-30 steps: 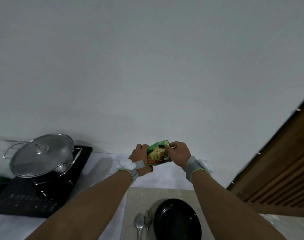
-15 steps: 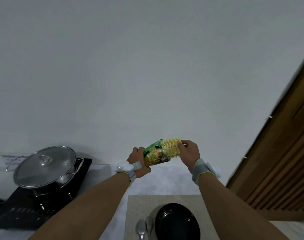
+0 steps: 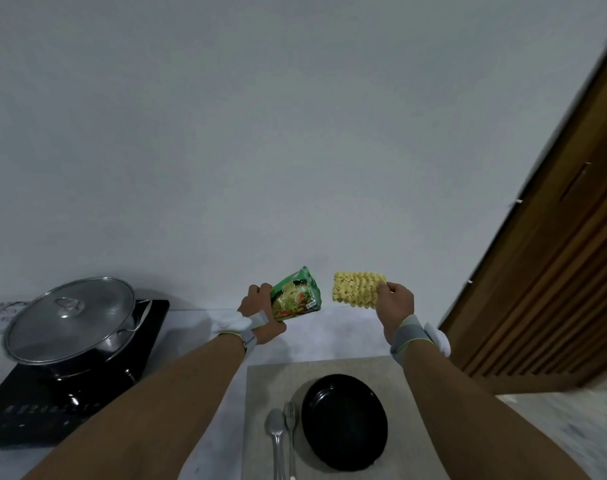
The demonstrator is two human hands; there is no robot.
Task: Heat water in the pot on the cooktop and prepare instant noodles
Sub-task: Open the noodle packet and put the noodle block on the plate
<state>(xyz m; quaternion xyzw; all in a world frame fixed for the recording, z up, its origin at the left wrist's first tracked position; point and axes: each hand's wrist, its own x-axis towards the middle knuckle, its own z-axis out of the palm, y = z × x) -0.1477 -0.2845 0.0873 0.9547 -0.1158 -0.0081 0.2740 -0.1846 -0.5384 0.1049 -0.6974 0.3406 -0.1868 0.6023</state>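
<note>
Head view, frame centre: my left hand [image 3: 260, 315] grips the green noodle packet [image 3: 295, 294]; my right hand [image 3: 395, 304] pinches the dry noodle block [image 3: 355, 289], apart from it. Lidded pot [image 3: 70, 320] sits on the cooktop [image 3: 28, 407], lower left.

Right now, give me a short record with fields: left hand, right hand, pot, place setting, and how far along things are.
left hand: grips the green packet in the air
right hand: pinches the noodle block by its right end, apart from the packet
pot: on the cooktop, lid on
place setting: mat with a black plate; spoon and fork to its left
progress: noodle block out of the packet, not yet in the pot
</note>
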